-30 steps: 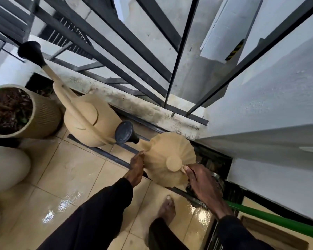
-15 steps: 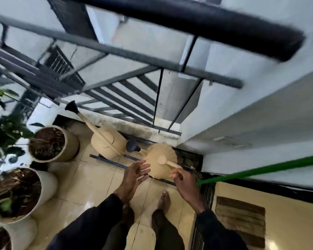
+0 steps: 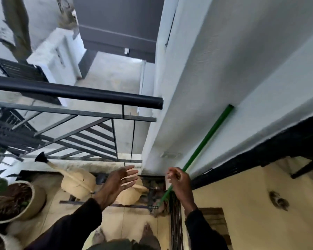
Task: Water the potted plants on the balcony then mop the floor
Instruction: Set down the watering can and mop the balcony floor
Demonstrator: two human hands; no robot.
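Right hand [image 3: 179, 183] grips one green mop pole [image 3: 206, 139] at centre right, left hand [image 3: 120, 183] spread empty — two cans [image 3: 78, 183], two pots [image 3: 28, 202] lower left.

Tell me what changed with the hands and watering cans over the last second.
Both hands let go of the near watering can and lifted away. The right hand has closed around the green mop handle leaning on the wall; the left hand hangs open, fingers spread. Both cans, including the far watering can, stayed by the railing.
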